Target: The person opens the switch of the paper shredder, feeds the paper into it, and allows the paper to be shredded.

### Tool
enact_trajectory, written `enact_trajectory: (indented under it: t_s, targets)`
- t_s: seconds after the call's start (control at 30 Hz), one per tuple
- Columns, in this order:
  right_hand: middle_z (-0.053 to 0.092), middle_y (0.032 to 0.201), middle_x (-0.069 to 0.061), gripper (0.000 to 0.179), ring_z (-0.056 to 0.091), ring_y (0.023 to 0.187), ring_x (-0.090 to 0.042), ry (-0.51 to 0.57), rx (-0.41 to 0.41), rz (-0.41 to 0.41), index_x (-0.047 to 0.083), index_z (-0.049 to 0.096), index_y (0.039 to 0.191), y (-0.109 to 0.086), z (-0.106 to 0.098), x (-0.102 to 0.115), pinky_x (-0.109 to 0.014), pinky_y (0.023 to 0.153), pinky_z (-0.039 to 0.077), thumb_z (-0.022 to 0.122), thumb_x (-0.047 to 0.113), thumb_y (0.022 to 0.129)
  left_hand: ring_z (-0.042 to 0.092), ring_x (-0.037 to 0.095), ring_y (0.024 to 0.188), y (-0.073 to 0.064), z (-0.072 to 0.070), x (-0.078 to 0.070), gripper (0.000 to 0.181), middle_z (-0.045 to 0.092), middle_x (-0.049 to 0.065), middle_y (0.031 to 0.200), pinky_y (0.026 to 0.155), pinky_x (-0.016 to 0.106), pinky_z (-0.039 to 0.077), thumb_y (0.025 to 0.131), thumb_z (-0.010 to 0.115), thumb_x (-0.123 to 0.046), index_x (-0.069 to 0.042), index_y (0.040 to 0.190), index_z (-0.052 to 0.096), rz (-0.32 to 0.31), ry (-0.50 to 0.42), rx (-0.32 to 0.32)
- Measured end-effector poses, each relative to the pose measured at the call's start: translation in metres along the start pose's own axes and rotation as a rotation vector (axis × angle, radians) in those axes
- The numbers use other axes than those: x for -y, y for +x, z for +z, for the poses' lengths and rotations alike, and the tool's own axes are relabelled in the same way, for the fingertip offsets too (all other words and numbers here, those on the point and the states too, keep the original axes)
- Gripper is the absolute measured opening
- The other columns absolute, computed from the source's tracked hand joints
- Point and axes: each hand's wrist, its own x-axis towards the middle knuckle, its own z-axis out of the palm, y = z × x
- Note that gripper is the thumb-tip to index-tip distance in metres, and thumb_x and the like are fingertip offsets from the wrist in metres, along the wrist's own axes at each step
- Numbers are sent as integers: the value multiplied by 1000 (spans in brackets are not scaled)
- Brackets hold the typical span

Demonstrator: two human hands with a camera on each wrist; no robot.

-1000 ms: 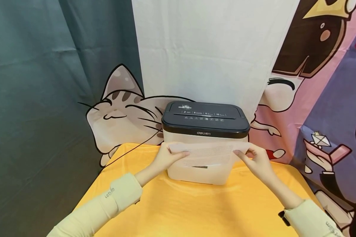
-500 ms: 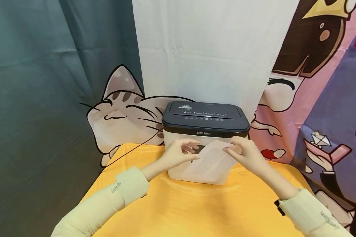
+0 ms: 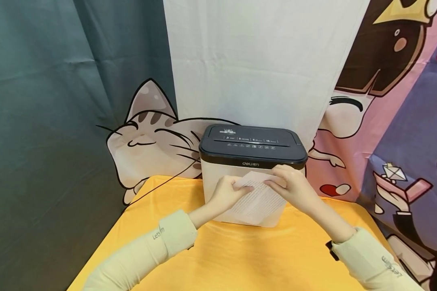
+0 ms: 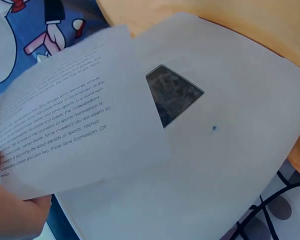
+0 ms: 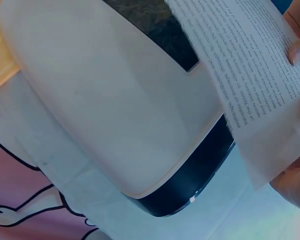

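A sheet of printed paper (image 3: 260,202) hangs tilted between my hands, in front of the paper shredder. My left hand (image 3: 227,194) pinches its upper left edge, thumb on the printed side. With thumb and fingers, my right hand (image 3: 291,186) pinches the upper right edge, close beside the left. Lines of text run across the paper (image 4: 65,120) in the left wrist view, and the right wrist view shows the same printed paper (image 5: 250,80). The shredder (image 3: 253,145) has a dark top with a long narrow slot and a pale bin below. A dark window (image 4: 172,92) in the bin shows shreds inside.
A yellow cloth (image 3: 240,258) covers the table beneath the shredder. Close behind it hangs a curtain (image 3: 262,60) with cartoon figures. A thin dark cord (image 3: 164,184) runs from the shredder's left side toward the table edge.
The paper has turned from lying sideways to hanging at a slant. My left hand let go of one end, moved right and pinches the sheet again; my right hand shifted left.
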Motion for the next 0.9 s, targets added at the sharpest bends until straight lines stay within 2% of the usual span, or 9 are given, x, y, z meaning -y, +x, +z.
enact_trajectory:
  t_s: [0.17,0.27,0.33,0.43,0.5,0.57,0.73,0.8,0.9]
  targets:
    - [65,79,-2,18,57,72,-14,-7,-32,79,7,66,86,-5,-5,-4,-27,64,46,77,1,73,67,13,76,1,-6,4,17,73,16,90,69,19,53,80,73,-11,3,91,73,16,-94,-60]
    - [68,87,-4,28,60,78,-14,36,-85,148,6,67,100,-10,-9,-9,-20,67,46,76,-1,74,70,22,81,2,-12,7,18,72,19,93,73,24,55,81,71,-9,5,93,71,35,-168,-99]
    - [68,89,-3,36,60,80,-10,93,-138,193,4,64,107,-14,-11,-13,-14,70,44,74,-5,74,71,24,80,2,-17,8,18,72,21,92,71,26,56,83,70,-8,7,93,69,17,-213,-135]
    - [64,88,8,43,57,80,0,222,-198,259,0,60,116,-19,-11,-20,-8,72,44,70,-11,75,71,20,70,2,-23,9,20,71,22,89,64,28,57,84,69,-9,8,93,68,-54,-287,-204]
    - [62,90,13,44,57,80,5,305,-204,300,-2,57,118,-22,-8,-23,-7,72,45,68,-12,77,68,14,63,1,-27,8,21,71,22,84,59,26,56,85,69,-12,8,91,67,-116,-330,-258]
    - [61,91,16,42,57,78,6,374,-188,343,-4,56,119,-25,-5,-25,-9,68,47,66,-11,80,67,9,61,1,-29,9,22,71,21,83,57,26,55,85,68,-12,9,92,66,-151,-385,-299]
    - [61,90,17,33,59,80,4,501,-140,454,-6,55,118,-35,7,-27,-11,68,50,63,-4,86,68,6,65,1,-28,8,22,73,15,87,61,24,56,87,65,-8,9,101,64,-134,-547,-384]
    - [63,93,18,31,59,84,3,583,-138,500,-8,53,118,-38,12,-27,-11,72,49,61,-2,88,69,6,69,2,-26,7,17,74,7,86,64,24,56,88,63,-6,4,101,65,-116,-634,-412]
    - [65,96,17,30,60,87,2,730,-160,572,-5,54,118,-39,18,-27,-13,71,50,60,1,90,69,7,73,4,-22,4,15,74,-4,86,67,24,56,90,61,-6,-2,103,65,-106,-730,-441]
